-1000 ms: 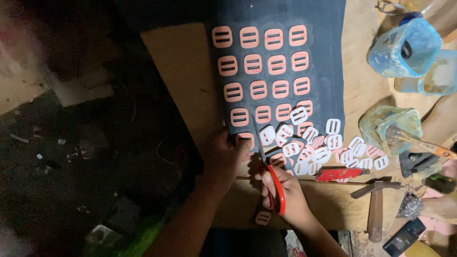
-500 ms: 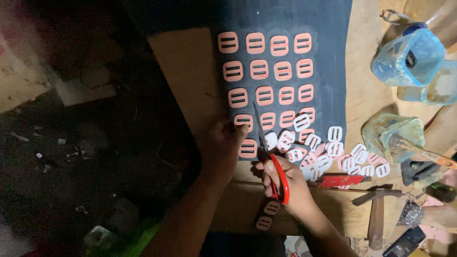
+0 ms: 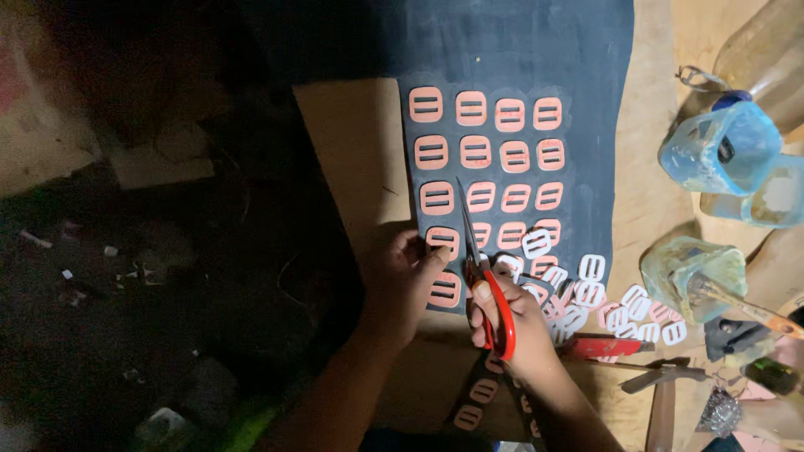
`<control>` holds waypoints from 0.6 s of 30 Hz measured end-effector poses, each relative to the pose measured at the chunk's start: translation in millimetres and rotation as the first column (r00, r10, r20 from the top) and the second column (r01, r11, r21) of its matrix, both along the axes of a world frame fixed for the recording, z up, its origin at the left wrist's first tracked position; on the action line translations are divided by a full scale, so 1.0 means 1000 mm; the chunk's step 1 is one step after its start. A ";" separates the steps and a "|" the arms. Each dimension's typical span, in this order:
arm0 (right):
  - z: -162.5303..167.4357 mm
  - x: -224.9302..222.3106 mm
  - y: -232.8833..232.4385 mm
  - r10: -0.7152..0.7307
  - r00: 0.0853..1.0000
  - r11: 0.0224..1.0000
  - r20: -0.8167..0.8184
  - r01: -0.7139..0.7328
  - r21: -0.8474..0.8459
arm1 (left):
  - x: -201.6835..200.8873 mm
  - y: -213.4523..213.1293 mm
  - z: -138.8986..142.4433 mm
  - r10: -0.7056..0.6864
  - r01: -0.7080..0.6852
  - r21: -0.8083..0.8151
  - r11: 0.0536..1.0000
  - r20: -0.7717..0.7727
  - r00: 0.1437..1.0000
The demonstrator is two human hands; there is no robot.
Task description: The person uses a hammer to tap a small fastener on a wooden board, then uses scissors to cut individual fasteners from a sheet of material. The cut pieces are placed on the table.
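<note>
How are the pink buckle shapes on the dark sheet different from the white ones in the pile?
The pink buckle shapes lie flat in neat rows and columns on the dark sheet; the white buckle shapes lie loose in a jumbled heap at the sheet's corner, some overlapping and tilted. The pink ones are salmon coloured, the loose ones white. Both are rounded rectangles with two slots, about the same size.

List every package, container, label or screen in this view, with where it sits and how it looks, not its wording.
Blue plastic container: upper right, translucent, cut open.
Clear plastic tub: right edge, beside the blue one, pale.
Greenish plastic cup: right, below them, holding a brush.
No readable labels, signs or screens show.
</note>
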State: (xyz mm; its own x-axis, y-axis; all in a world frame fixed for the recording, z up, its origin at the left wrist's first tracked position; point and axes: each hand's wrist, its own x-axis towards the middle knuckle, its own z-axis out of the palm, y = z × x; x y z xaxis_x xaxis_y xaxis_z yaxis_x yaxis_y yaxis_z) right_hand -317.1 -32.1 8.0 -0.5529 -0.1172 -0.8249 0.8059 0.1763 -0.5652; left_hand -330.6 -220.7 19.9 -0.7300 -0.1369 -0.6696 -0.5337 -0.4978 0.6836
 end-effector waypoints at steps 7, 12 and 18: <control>-0.012 -0.018 -0.020 -0.001 0.995 1.000 -0.104 0.001 -0.007 | -0.002 -0.014 0.009 -0.023 0.023 0.049 0.999 0.004 1.000; -0.006 -0.019 -0.028 -0.024 0.999 0.999 -0.034 0.026 0.042 | 0.000 -0.016 0.006 0.009 -0.015 0.123 0.992 0.048 0.999; -0.016 -0.038 -0.036 0.043 0.991 0.999 -0.127 -0.039 0.035 | -0.002 -0.018 0.001 -0.023 0.010 0.139 0.990 0.088 0.996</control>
